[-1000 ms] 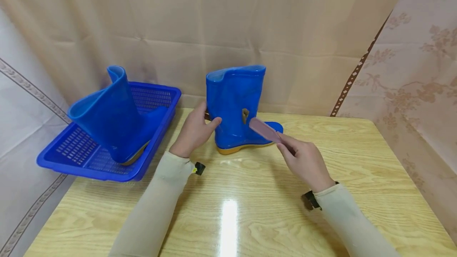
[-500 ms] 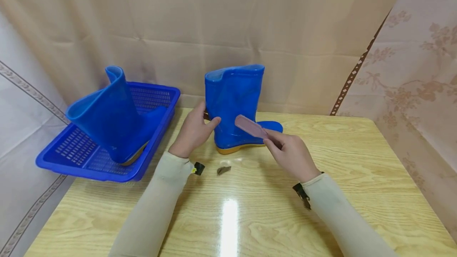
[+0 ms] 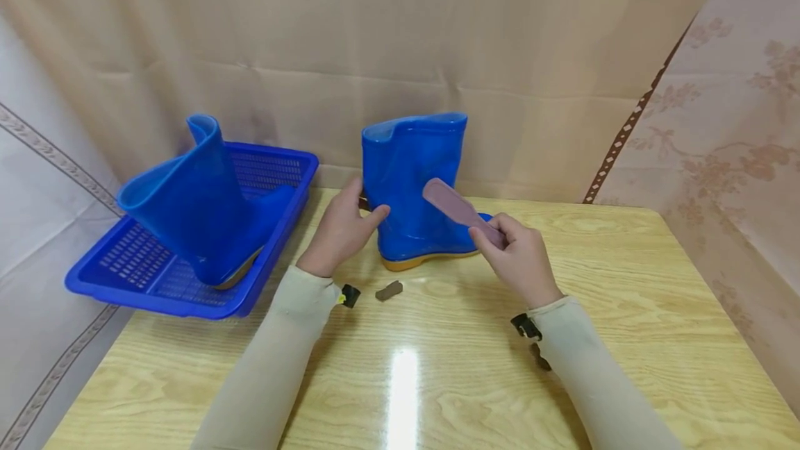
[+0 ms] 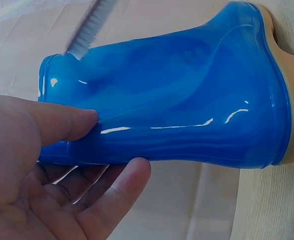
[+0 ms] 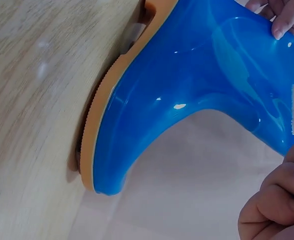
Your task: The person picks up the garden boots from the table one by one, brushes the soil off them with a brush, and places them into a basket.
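A blue rain boot [image 3: 406,165] with a yellow-orange sole stands upright on the table, toe to the right. My left hand [image 3: 340,231] holds its shaft from behind the heel side; in the left wrist view the thumb [image 4: 69,122] presses the blue surface and other fingers lie past the edge. My right hand [image 3: 521,259] grips a mauve brush [image 3: 451,203] by its handle, the head in front of the shaft. White bristles [image 4: 92,32] face the boot; whether they touch it I cannot tell. A small brown lump [image 3: 389,291] lies in front of the boot.
Left of the boot, a blue plastic basket [image 3: 84,280] holds a second blue boot [image 3: 194,207], tilted. The wood-grain table [image 3: 475,394] has a back edge along a beige curtain [image 3: 300,54]. Patterned cloth [image 3: 750,123] hangs at the right.
A brown patch seen on the boot's shaft has gone, and a brown lump now lies on the table. The brush moved left and down, then slightly right and up. My left hand stayed put.
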`<state>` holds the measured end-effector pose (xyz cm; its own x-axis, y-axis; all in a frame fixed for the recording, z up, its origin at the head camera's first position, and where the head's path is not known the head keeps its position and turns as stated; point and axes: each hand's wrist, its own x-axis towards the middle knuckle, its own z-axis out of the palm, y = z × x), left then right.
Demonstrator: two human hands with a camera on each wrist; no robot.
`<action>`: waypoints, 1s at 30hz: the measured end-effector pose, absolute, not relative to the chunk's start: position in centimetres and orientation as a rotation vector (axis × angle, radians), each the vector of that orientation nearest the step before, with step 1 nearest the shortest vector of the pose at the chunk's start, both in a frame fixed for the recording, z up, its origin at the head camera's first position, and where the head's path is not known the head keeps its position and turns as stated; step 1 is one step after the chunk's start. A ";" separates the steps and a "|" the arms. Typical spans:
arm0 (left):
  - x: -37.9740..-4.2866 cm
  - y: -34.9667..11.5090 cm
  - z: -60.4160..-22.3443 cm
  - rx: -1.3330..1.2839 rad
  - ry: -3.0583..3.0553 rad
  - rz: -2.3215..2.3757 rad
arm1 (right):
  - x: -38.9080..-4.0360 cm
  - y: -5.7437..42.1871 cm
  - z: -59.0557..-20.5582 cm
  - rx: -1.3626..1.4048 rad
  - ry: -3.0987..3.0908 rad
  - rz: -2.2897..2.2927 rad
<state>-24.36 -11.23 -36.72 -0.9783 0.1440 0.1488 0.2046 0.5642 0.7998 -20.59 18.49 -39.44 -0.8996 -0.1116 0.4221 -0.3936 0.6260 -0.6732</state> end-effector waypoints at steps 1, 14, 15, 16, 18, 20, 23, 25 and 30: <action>-24.3 -11.3 -36.7 -0.305 -2.717 -1.404 | -20.6 18.5 -39.4 0.406 -2.514 1.168; -24.2 -11.2 -36.6 -0.305 -2.724 -1.419 | -21.0 19.4 -39.4 0.342 -2.449 1.133; -24.2 -11.2 -36.6 -0.306 -2.724 -1.419 | -21.0 19.6 -39.3 0.338 -2.454 1.112; -24.2 -11.2 -36.6 -0.304 -2.724 -1.420 | -21.0 19.9 -39.3 0.340 -2.468 1.071; -24.2 -11.2 -36.6 -0.304 -2.723 -1.422 | -21.1 20.6 -39.1 0.351 -2.522 0.941; -24.1 -11.2 -36.6 -0.303 -2.725 -1.424 | -21.1 21.4 -38.9 0.358 -2.596 0.801; -24.2 -11.2 -36.6 -0.308 -2.725 -1.424 | -20.9 22.8 -38.5 0.319 -2.744 0.609; -24.2 -11.2 -36.6 -0.306 -2.729 -1.423 | -20.8 23.7 -38.1 0.259 -2.855 0.548; -24.2 -11.2 -36.5 -0.292 -2.747 -1.419 | -20.5 25.5 -38.1 0.149 -3.087 0.431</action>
